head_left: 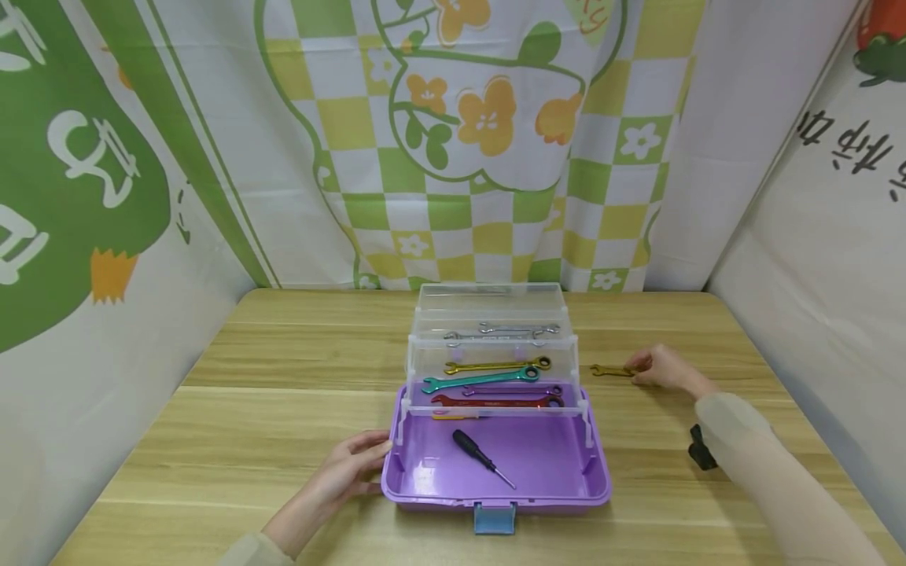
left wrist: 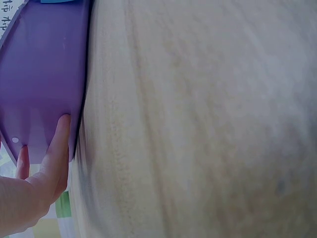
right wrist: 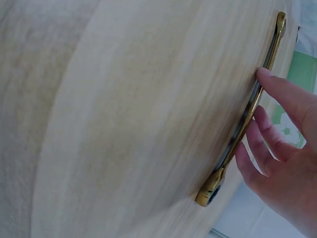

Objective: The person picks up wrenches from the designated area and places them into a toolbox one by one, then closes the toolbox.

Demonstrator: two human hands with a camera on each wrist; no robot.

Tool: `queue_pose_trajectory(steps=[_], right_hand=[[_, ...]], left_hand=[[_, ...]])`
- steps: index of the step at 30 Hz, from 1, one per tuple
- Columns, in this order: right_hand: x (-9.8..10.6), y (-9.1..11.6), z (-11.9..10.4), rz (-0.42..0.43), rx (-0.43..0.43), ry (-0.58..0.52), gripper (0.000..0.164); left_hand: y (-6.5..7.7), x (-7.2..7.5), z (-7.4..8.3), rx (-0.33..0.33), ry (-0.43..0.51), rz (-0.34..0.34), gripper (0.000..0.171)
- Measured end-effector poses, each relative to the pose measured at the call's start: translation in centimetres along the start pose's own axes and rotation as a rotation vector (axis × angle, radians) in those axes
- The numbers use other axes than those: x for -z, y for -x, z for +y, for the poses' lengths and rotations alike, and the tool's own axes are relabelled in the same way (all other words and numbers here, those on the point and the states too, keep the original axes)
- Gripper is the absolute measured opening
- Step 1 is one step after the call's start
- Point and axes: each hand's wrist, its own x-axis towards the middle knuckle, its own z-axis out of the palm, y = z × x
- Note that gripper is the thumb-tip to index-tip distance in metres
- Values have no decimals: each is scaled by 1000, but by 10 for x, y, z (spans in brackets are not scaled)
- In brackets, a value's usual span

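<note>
My left hand (head_left: 351,464) rests against the left side of a purple toolbox (head_left: 602,481); in the left wrist view the fingers lie fairly straight along its outer wall. Right of the box, my right hand (head_left: 663,368) pinches a gold combination wrench (right wrist: 242,121) between thumb and fingertips, low over the table or touching it. A black-handled screwdriver (head_left: 470,446) lies in the toolbox's bottom. On its raised clear trays sit a red wrench (head_left: 495,402), a purple wrench (head_left: 513,391), a teal wrench (head_left: 481,380), another gold wrench (head_left: 495,365) and silver wrenches (head_left: 520,328).
The toolbox stands open on a wood-grain table (head_left: 283,377), its blue latch (head_left: 495,519) hanging at the front. Under the lowest tray shows a yellow-orange tool (head_left: 453,417). A black object (head_left: 701,448) is by the right forearm. Printed curtains (head_left: 481,157) enclose the table's back and sides.
</note>
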Motion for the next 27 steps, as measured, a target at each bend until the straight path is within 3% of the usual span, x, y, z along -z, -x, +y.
queue_pose_trajectory(steps=[5, 9, 12, 13, 16, 19, 20, 27], right_hand=[[-2, -1, 3, 7, 6, 15, 21], [-4, -4, 13, 4, -17, -33, 21], [-6, -11, 36, -21, 41, -93, 21], [-8, -16, 50, -31, 108, -139, 19], [-8, -22, 61, -83, 167, -188, 20], [-4, -20, 46, -113, 120, -207, 20], [-1, -16, 32, -119, 59, -175, 22], [4, -8, 6, -114, -11, -119, 16]], left_hand=[[0, 0, 0, -2, -2, -3, 61], [1, 0, 1, -4, 3, -3, 61], [2, 1, 1, -3, 5, 0, 61], [2, 1, 1, -3, 4, 0, 61], [2, 1, 2, -3, 5, 1, 61], [2, 1, 2, -7, 4, -2, 61], [2, 1, 2, -6, 4, -2, 61], [1, 0, 1, -3, 8, -9, 62]])
